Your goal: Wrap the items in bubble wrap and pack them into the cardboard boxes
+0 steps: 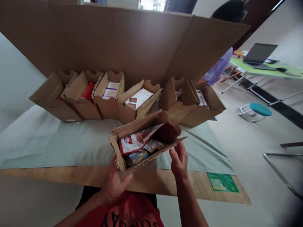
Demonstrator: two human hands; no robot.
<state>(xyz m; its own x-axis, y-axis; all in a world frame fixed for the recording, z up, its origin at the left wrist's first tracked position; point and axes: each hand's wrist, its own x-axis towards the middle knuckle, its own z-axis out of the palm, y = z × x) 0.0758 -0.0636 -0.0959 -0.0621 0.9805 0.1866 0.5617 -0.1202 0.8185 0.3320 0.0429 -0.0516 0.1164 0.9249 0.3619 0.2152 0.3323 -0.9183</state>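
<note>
Between my two hands is an open-topped cardboard box point(144, 162), tilted over the near edge of the table. Inside it lie a red and white food packet point(136, 140) and a smaller blue and yellow packet point(137, 156). My left hand point(113, 179) grips the box's left end from below, thumb along the near side. At the right end, my right hand point(179, 159) holds the near corner, with some fingers hidden behind the cardboard. Behind it stands a cardboard box with a white carton point(142, 97) in it.
A row of similar cardboard boxes point(90, 108) stands along the back, against a tall cardboard panel point(113, 41). One contains a red packet point(88, 91), another white cartons point(111, 90). Pale green cloth point(82, 142) covers the table. To the right are a blue stool point(260, 109) and a laptop point(259, 56).
</note>
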